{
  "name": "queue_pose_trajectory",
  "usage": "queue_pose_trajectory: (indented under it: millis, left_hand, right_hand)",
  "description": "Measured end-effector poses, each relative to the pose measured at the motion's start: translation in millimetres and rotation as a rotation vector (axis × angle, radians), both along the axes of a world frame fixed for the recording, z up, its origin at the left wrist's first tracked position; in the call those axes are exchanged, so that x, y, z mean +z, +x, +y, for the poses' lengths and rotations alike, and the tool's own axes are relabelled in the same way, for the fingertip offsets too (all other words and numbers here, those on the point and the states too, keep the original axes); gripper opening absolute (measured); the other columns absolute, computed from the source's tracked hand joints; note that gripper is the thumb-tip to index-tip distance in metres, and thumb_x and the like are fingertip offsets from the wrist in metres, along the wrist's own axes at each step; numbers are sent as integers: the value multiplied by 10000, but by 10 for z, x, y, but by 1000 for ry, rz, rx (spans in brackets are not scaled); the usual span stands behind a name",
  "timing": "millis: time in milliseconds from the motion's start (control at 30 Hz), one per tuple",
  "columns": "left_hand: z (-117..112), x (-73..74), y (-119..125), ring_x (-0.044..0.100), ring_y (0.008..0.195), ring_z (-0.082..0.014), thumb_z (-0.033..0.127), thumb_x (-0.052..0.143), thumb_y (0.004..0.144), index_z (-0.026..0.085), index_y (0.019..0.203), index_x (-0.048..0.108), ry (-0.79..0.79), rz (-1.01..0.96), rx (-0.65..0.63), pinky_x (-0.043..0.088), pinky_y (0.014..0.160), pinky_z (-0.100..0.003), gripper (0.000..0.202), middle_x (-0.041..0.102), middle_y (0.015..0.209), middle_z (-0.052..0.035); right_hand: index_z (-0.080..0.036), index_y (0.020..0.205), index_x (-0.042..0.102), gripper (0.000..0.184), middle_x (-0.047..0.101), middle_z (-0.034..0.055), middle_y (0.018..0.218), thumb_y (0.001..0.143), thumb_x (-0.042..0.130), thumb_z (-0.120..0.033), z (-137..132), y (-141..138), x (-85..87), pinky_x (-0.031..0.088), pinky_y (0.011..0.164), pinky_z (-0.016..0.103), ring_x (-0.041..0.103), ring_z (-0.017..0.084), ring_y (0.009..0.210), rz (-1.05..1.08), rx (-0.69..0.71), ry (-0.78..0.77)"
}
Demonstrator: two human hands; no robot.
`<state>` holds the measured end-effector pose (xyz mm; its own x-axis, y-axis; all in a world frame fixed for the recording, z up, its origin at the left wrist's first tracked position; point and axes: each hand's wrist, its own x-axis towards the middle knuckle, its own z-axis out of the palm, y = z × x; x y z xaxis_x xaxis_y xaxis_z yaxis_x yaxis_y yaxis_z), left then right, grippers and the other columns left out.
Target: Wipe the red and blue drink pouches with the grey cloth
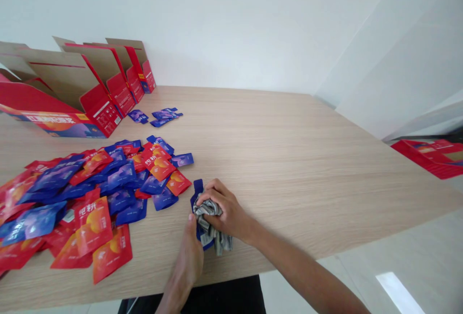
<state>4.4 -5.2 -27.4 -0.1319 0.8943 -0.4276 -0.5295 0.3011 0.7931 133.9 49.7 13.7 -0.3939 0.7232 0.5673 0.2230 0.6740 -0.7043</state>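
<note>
My right hand (224, 210) is closed round a crumpled grey cloth (213, 229) and presses it onto a blue packet (197, 189) lying on the wooden table (289, 159). My left hand (190, 253) rests beside it, thumb and fingers pinching the near end of the same blue packet. Just to the left lies a wide heap of red and blue packets (83, 198).
Several open red cardboard boxes (90, 92) stand at the table's back left, with a few loose blue packets (162, 115) near them. Flat red cartons (430, 157) lie off the table's right edge. A white wall runs behind.
</note>
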Motion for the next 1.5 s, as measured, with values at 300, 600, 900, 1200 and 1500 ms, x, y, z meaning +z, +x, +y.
queue_pose_trajectory:
  millis: [300, 600, 900, 1200, 1500]
  left_hand:
    - [243, 320, -224, 709, 1129, -337, 609, 750, 652, 278, 683, 686, 39, 80, 271, 631, 856, -381, 339, 767, 762, -39]
    - [93, 299, -349, 669, 731, -143, 416, 899, 725, 232, 1126, 774, 98, -492, -76, 569, 629, -238, 459, 707, 872, -13]
    - [-5, 255, -420, 778, 982, -138, 149, 596, 922, 426, 1326, 692, -98, -732, 114, 611, 765, -179, 499, 824, 1067, 19]
    - [22, 481, -183, 770, 1033, -172, 144, 503, 996, 305, 1476, 588, -66, -478, 99, 620, 856, -269, 513, 784, 1247, -53]
    - [-49, 306, 95, 623, 1338, -217, 463, 673, 945, 356, 1475, 590, 50, -333, 219, 495, 1112, -320, 547, 722, 1368, -26]
  right_hand:
    - [-253, 1010, 691, 146, 599, 48, 1063, 886, 769, -256, -75, -23, -19, 564, 966, 332, 630, 203, 1056, -219, 280, 104]
    - [-244, 956, 700, 145, 598, 46, 969, 947, 674, -386, -33, 107, 175, 545, 833, 344, 622, 201, 918, 262, 79, 68]
    - [-229, 876, 638, 152, 586, 30, 961, 787, 586, -118, 28, 185, 241, 490, 806, 319, 604, 195, 909, 472, -199, -73]
    - [-246, 1000, 710, 134, 586, 56, 968, 965, 651, -360, -79, 150, 213, 546, 771, 335, 609, 208, 883, 217, -75, 175]
    - [-229, 1058, 679, 135, 640, 67, 1041, 935, 712, -274, -64, -27, 32, 538, 958, 381, 615, 237, 1040, -57, 46, 35]
